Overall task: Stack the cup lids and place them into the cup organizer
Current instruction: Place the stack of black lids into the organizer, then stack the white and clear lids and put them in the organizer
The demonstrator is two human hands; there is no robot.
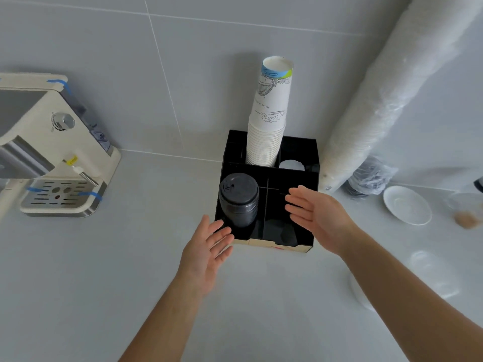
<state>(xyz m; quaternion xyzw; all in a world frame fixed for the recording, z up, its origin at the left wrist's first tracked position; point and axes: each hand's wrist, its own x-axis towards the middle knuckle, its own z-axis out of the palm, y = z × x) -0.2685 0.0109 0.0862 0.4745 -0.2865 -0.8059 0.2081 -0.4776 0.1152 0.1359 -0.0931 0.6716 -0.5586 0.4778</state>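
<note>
Two empty hands, left hand (206, 253), right hand (317, 214), fingers spread, lid stack (239, 198) in organizer (271, 168)

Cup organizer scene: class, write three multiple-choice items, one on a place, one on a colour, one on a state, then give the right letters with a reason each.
1. Where does the stack of lids stand in the cup organizer?
A. front left compartment
B. back right compartment
C. on the counter beside it

2. What colour are those lids?
A. white
B. black
C. blue

3. How are the left hand and right hand?
A. both gripping lids
B. one holding a cup
C. both open and empty

Answers: 1 A, the stack rises from the near left slot, in front of the paper cups. 2 B, they are as dark as the organizer. 3 C, the fingers are spread with nothing in either palm.
</note>
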